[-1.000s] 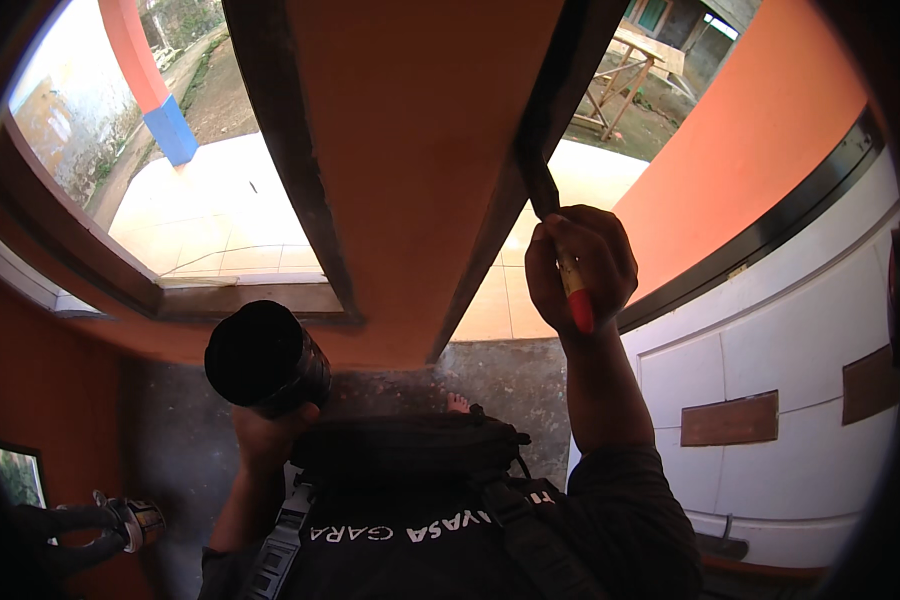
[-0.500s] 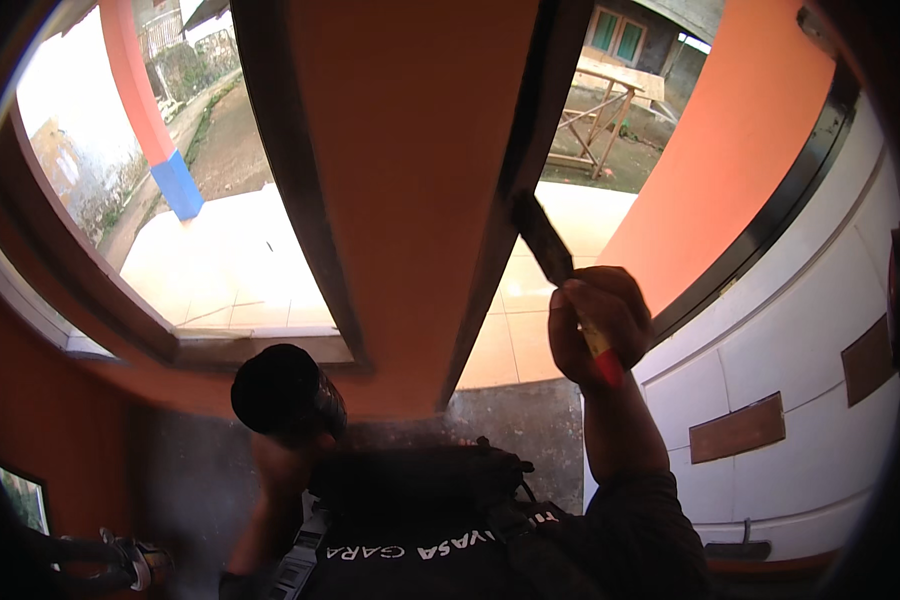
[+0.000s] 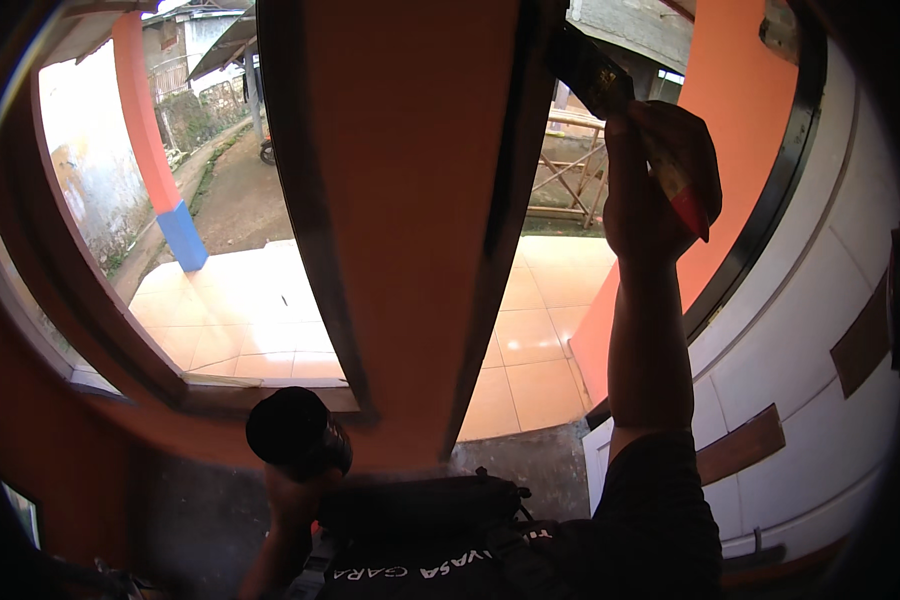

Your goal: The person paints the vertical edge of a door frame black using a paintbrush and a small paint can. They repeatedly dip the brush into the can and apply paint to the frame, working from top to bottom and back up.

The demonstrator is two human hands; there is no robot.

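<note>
My right hand (image 3: 670, 175) is raised at the upper right, closed round the handle of a paintbrush (image 3: 598, 78). The handle is pale with a red end, and the head is dark. Its bristles meet the dark door frame (image 3: 510, 200) beside the orange wall strip, high up. Wet-looking black covers part of that frame's edge. Low on the left, my left hand (image 3: 295, 490) grips a dark, round paint can (image 3: 295, 425) from below. What the can contains is too dark to make out.
A window opening with a dark frame (image 3: 140, 350) lies to the left. The white panelled door (image 3: 780, 370) stands at the right. Beyond the doorway are a tiled porch (image 3: 535, 330), a wooden trestle (image 3: 575, 175) and an orange-and-blue post (image 3: 155, 150).
My right hand has gone up along the frame with the paintbrush, the arm stretching further. The view has tilted upward. The paint can stays in my left hand.
</note>
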